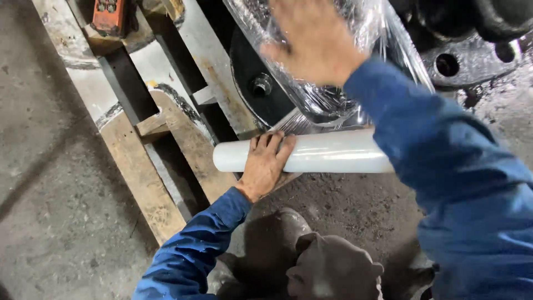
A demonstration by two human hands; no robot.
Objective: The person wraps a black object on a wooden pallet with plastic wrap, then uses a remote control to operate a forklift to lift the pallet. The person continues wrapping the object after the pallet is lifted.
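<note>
My left hand (266,164) grips a white roll of stretch film (327,151) that lies level in front of a black round machine part (266,103). Clear film (316,94) runs from the roll up over the part. Higher up, my right hand (313,39) lies flat on the wrapped surface, fingers spread and blurred. Both sleeves are blue. The roll's right end is hidden behind my right arm.
The part rests on a worn wooden pallet (141,178) on a grey concrete floor (50,183). An orange control pendant (109,15) lies at the top left. A dark metal flange with bolt holes (472,55) sits top right. My boot (288,222) is below.
</note>
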